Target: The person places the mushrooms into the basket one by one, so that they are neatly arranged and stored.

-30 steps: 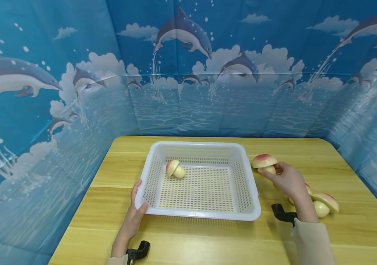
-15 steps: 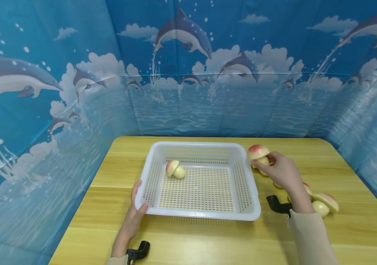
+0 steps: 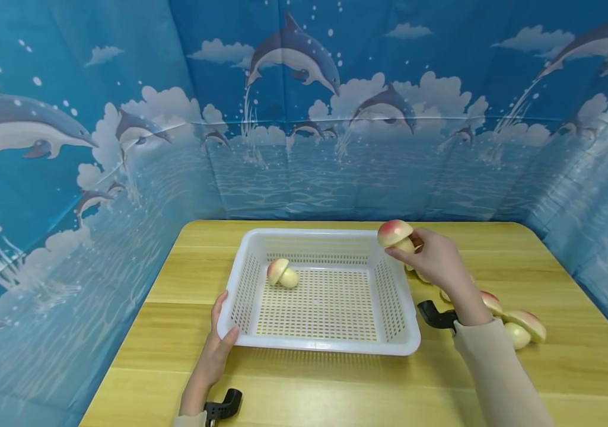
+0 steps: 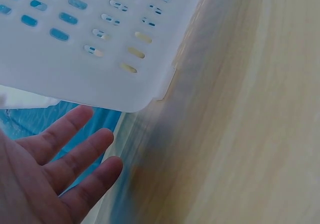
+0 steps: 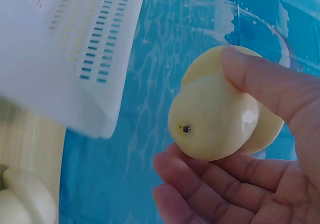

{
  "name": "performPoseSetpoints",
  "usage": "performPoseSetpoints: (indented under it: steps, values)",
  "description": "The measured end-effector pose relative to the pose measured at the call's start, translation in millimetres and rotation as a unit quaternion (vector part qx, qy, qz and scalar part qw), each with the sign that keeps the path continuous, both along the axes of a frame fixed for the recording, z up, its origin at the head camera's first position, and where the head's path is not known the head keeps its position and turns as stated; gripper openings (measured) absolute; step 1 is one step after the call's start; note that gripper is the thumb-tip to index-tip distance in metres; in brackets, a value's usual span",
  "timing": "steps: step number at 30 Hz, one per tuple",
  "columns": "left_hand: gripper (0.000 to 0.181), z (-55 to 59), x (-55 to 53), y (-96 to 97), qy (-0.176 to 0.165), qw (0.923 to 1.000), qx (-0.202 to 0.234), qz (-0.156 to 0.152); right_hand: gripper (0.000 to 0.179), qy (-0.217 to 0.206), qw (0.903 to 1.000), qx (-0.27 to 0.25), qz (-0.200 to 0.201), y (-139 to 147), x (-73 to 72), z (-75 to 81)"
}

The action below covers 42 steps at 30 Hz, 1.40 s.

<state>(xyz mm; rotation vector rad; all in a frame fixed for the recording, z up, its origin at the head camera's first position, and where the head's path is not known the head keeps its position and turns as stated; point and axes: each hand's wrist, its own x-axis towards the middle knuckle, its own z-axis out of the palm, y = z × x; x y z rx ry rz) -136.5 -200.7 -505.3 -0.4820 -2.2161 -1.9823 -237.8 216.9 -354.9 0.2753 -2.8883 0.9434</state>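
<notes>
My right hand [image 3: 434,258] pinches a toy mushroom [image 3: 393,233] by its stem, with the pink-tinged cap up, above the right rear corner of a white perforated basket [image 3: 314,344]. In the right wrist view my thumb lies on one side of the mushroom [image 5: 215,116] and the fingers curl beneath the other. A smaller mushroom [image 3: 281,273] lies on its side inside the basket, towards the left. At the front left corner, my left hand [image 3: 215,353] holds the basket, thumb over the rim; three of its fingers [image 4: 82,139] appear extended beside the wall in the left wrist view.
More mushrooms [image 3: 528,325] lie on the wooden table [image 3: 325,391] right of the basket, several partly hidden by my right hand and forearm. A dolphin-print cloth [image 3: 304,172] hangs along the table's back and sides.
My right hand has lifted the mushroom from the table's right side and carried it up and left to the basket's rim. My left hand and the basket have stayed put.
</notes>
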Motion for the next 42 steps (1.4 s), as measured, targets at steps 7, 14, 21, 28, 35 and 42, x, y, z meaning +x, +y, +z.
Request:
performPoseSetpoints:
  steps: [7, 14, 21, 28, 35, 42]
  values:
    - [0.069, -0.9, 1.1, -1.0, -0.003, 1.0, 0.0, 0.004, 0.051, 0.022, 0.9994, 0.014, 0.021, -20.7, -5.1, 3.6]
    - [0.069, 0.0, 1.2, -0.9, -0.005, 0.9999, -0.009, 0.012, 0.047, 0.019, 0.9982, 0.025, 0.051, -41.2, -13.1, 4.4]
    - [0.069, -0.9, 2.4, 0.5, -0.014, 0.9998, -0.002, 0.014, 0.04, 0.016, 0.9953, 0.042, 0.085, -60.5, -23.4, -1.7]
    - [0.069, -2.4, 2.8, 1.7, -0.02, 0.9997, 0.001, 0.012, 0.041, 0.0, 0.993, 0.055, 0.104, -73.6, -24.3, -7.2]
    - [0.069, -0.8, 2.4, 2.3, -0.02, 0.9996, -0.004, 0.018, 0.043, -0.005, 0.9903, 0.064, 0.123, -81.9, -27.3, -14.9]
    - [0.069, -0.2, 3.0, 2.3, -0.022, 0.9995, -0.006, 0.02, 0.038, -0.032, 0.9864, 0.058, 0.15, -92.1, -34.0, -23.4]
